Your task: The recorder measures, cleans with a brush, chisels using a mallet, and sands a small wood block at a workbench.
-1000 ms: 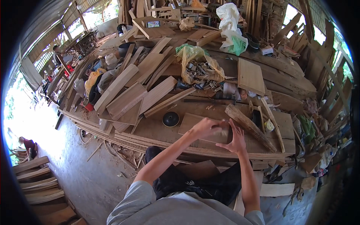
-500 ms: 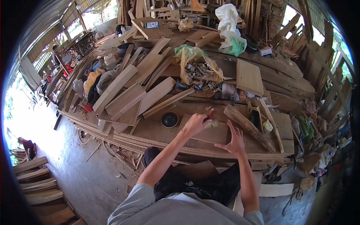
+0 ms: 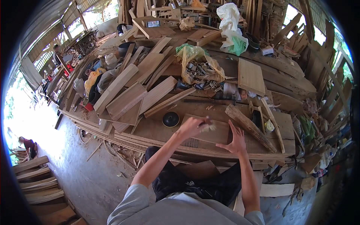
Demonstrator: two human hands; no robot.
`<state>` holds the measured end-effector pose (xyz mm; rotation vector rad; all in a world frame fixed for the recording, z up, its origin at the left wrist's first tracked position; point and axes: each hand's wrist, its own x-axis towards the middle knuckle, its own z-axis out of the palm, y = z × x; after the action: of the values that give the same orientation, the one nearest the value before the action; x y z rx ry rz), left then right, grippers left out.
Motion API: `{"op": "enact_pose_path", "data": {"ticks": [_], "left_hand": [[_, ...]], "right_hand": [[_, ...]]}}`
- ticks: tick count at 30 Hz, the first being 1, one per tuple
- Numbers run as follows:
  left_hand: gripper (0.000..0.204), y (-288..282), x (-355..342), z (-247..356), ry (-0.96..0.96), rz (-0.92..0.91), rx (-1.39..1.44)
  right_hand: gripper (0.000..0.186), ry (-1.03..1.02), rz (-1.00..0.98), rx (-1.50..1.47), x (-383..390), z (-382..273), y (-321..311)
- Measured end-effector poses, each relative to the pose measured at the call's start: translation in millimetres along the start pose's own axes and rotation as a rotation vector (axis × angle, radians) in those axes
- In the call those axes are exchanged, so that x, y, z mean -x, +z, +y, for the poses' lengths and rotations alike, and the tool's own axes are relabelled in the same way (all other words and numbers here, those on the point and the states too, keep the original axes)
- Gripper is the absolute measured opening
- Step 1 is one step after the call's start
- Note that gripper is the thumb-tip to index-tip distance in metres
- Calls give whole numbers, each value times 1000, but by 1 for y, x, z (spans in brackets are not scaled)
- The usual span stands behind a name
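A small brush [image 3: 207, 128], with pale bristles and a dark handle, is held in my left hand [image 3: 189, 128] over a rectangular board [image 3: 214, 132] lying on the near edge of the wood-stacked surface. My right hand [image 3: 235, 143] spans that board's right end, fingers spread wide, thumb at the near edge and fingertips at the far edge. A thick rough wooden piece [image 3: 250, 128] lies just right of this hand. A black round dish [image 3: 170, 119] sits beyond my left hand.
Loose planks [image 3: 125, 100] cover the left, with bags and buckets among them. A yellow bag of metal pieces [image 3: 198, 67] lies beyond. Cut boards [image 3: 41, 187] are stacked on the lower-left floor. A seated person [image 3: 58, 56] and a bent-over person [image 3: 28, 146] are at the left.
My left hand with the brush has shifted leftward along the board since a second ago. My right hand stays at the board's end.
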<state>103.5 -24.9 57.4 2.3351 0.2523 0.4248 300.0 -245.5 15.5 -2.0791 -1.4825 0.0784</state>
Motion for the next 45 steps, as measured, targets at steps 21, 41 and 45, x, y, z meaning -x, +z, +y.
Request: {"op": "enact_pose_path", "data": {"ticks": [21,41,45], "left_hand": [[25,9,3,-2,-84,172,-152],[24,19,7,-4,119,140,80],[30,8,2,-11,-100,193,-81]], "right_hand": [[135,-16,14,4,-1,0,2],[135,-31,1,-15,-3,-5,1],[137,-8,-21,19,-4,-6,1]]}}
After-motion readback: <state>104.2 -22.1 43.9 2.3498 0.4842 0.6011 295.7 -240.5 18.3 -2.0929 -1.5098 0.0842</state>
